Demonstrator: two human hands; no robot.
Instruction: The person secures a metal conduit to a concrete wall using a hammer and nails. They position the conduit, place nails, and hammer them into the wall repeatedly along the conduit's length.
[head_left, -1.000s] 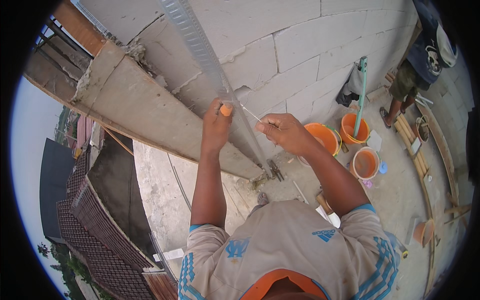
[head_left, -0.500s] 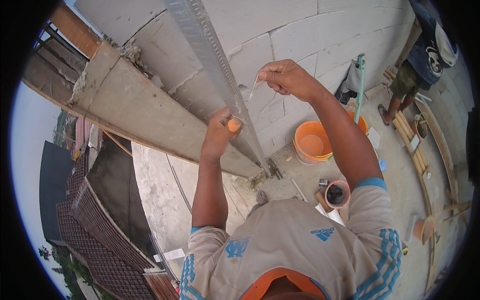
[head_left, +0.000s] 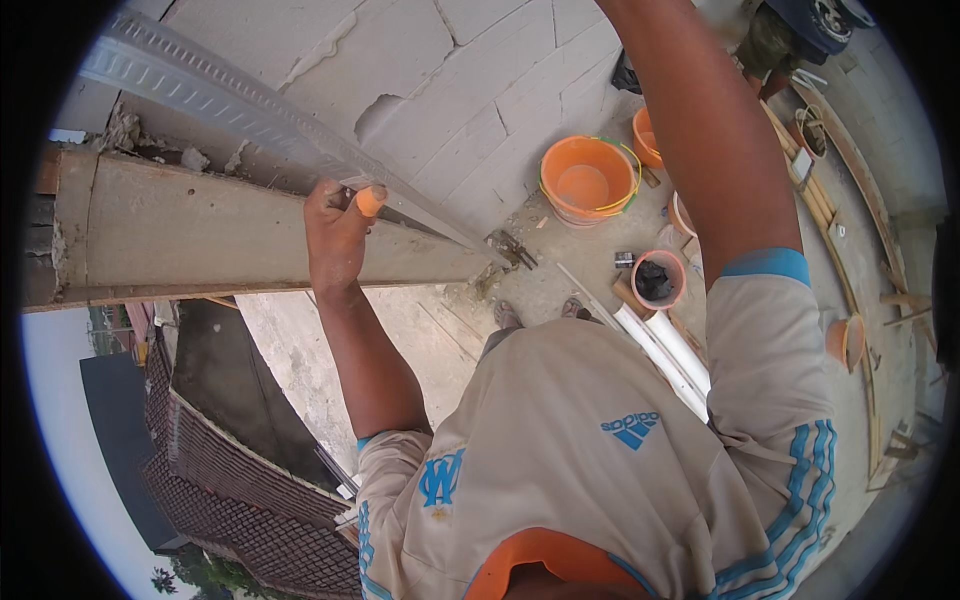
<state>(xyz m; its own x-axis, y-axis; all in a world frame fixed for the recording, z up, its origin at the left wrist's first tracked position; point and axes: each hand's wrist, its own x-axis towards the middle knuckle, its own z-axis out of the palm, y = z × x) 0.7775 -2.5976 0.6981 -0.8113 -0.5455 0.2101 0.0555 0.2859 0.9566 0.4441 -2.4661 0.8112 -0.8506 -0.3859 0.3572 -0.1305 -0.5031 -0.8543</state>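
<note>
My left hand point(head_left: 335, 232) is closed round a small object with a rounded orange end point(head_left: 370, 201); its kind is hidden by my fingers. That hand rests against the edge of a long grey metal channel point(head_left: 270, 118), which has rows of punched marks and leans beside the block wall. Under the hand runs a long concrete beam or ledge point(head_left: 200, 232). My right forearm point(head_left: 700, 120) reaches up past the upper rim of the picture, so the right hand itself is out of sight.
A wall of pale blocks point(head_left: 440, 90) rises ahead. Orange buckets point(head_left: 587, 178) and a pink pail with black stuff inside point(head_left: 658, 280) stand on the floor, near white lengths point(head_left: 665, 350). Bamboo poles point(head_left: 815, 190) lie at right; another person point(head_left: 790, 35) stands beyond. An open drop with tiled roofs point(head_left: 240, 480) lies at left.
My right hand, which pinched a thin pale strand by the channel, has gone up out of the picture. The view has shifted; my left hand still holds the orange-ended object at the channel.
</note>
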